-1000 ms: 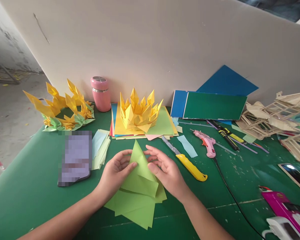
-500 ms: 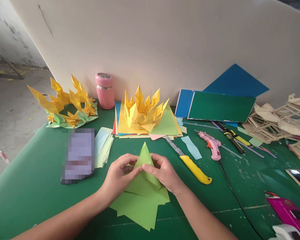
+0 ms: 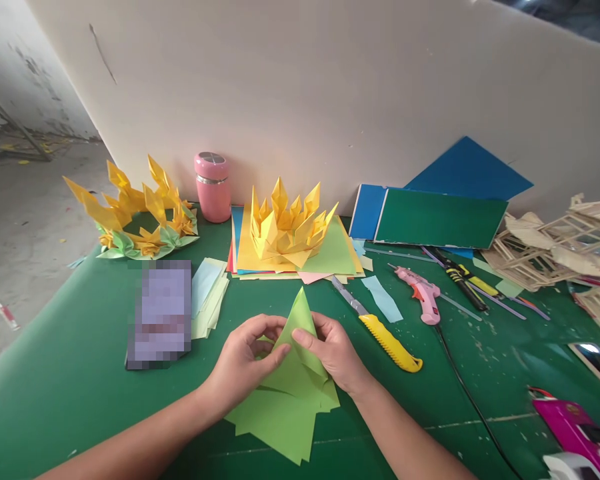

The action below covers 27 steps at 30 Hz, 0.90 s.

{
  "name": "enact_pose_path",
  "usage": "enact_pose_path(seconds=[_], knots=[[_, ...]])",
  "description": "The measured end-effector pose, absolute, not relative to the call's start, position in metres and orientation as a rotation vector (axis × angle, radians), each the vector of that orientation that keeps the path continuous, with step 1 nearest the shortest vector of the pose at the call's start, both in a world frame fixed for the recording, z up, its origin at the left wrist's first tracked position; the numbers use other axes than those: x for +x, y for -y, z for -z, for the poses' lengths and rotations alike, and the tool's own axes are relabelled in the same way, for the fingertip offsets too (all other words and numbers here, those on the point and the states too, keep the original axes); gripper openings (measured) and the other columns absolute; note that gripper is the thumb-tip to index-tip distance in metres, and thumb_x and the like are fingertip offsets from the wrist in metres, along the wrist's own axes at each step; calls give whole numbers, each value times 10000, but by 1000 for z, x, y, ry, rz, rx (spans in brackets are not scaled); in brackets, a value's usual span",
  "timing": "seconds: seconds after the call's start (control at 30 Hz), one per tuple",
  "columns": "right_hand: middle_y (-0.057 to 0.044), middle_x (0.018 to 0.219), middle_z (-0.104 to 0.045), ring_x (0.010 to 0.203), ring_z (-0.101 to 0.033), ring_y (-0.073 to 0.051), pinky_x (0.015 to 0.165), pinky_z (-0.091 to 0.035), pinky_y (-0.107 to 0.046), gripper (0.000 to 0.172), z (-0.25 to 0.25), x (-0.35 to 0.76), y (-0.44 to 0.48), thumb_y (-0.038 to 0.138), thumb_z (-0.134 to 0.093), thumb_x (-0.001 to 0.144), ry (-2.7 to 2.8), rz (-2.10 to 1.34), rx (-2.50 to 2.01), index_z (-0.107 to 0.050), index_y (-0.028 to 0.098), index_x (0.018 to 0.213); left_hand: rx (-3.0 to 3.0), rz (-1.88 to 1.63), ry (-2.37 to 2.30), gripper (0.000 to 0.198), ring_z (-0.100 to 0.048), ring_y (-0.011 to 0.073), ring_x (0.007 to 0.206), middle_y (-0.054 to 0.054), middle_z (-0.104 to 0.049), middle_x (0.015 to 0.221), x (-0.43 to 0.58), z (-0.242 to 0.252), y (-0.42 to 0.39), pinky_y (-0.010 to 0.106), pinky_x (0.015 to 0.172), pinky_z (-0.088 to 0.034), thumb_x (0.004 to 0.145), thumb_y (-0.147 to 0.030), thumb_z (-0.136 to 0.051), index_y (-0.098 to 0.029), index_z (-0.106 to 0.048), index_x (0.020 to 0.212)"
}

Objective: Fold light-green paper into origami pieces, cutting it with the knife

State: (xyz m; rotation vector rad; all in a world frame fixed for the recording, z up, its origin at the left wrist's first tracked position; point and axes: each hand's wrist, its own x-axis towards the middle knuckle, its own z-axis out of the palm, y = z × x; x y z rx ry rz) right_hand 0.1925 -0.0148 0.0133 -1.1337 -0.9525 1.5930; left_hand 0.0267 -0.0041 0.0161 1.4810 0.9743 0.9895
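Note:
Between my hands stands a sheet of light green paper [image 3: 303,312], partly folded so that its tip points up and away from me. My left hand [image 3: 254,353] pinches its left edge, thumb in front and fingers behind. On the right side my right hand [image 3: 334,347] grips the folded layer, its thumb pressed on the front face and its fingers hidden behind. Under the held piece, more green paper sheets [image 3: 285,427] lie fanned on the green table. A yellow utility knife [image 3: 390,341] with its blade out rests to the right of my right hand.
A yellow paper crown [image 3: 287,233] sits on stacked coloured paper; another crown [image 3: 150,207] stands at left near a pink flask [image 3: 213,190]. A pink glue gun [image 3: 421,293] with a cord, pliers [image 3: 463,280], a wooden stick model [image 3: 555,247] and a blurred-out flat object [image 3: 163,313] lie around.
The tip of the held green paper has shifted slightly right and now leans more. My thumbs have moved a little apart. The whole view has moved slightly.

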Motion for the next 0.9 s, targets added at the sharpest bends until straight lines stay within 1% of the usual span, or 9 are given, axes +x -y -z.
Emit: enact_pose_path(seconds=[0.17, 0.5, 0.7, 0.9], knots=[[19, 697, -648, 622, -553, -115, 604, -463, -228, 299, -15, 193, 16, 437, -795, 638, 938, -1586, -1139, -682, 186, 754, 1475, -950, -945, 188, -589, 135, 718, 34, -635, 828, 27, -16, 4, 243, 633, -568, 762, -237, -625, -190, -684, 934], [8, 714, -657, 644, -568, -135, 628, -475, -254, 309, -15, 195, 17, 445, -786, 643, 978, -1573, -1147, -678, 192, 784, 1324, -937, -915, 253, -614, 134, 739, 23, -645, 816, 26, -17, 4, 251, 680, -564, 748, -266, -674, -185, -649, 987], [19, 678, -623, 633, -558, -137, 619, -469, -255, 320, -15, 194, 17, 450, -787, 634, 977, -1561, -1144, -647, 190, 755, 1300, -948, -931, 291, -619, 147, 754, 20, -627, 793, 27, -20, 4, 256, 641, -570, 710, -289, -698, -175, -617, 965], [27, 668, -609, 626, -544, -135, 618, -457, -255, 318, -18, 193, 17, 454, -786, 630, 966, -1557, -1149, -636, 196, 740, 1298, -963, -946, 294, -624, 146, 757, 15, -627, 795, 26, -22, 4, 271, 656, -580, 709, -291, -696, -183, -587, 960]])
